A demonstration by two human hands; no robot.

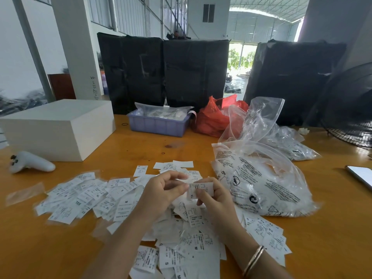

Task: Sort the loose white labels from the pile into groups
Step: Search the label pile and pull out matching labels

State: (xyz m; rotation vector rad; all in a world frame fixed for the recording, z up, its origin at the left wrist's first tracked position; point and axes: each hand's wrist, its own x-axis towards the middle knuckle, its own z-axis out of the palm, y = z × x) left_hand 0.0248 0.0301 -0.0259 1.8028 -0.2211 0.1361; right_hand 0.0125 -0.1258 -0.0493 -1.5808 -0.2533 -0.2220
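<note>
Both hands [161, 190] raised, fingers [203, 195] pinching XL label [199, 191]

An orange wooden table [141, 150] is being covered by loose white labels [84, 196], a white box [58, 127], a purple tray [159, 123], a red bag [213, 119], printed clear bags [261, 190], a white controller [30, 164] and what is possibly a phone [360, 175].

Both forearms are bare, with no sleeves in sight. The right wrist wears a thin bangle [254, 259] of rose-gold metal. The two hands wear no gloves.
</note>
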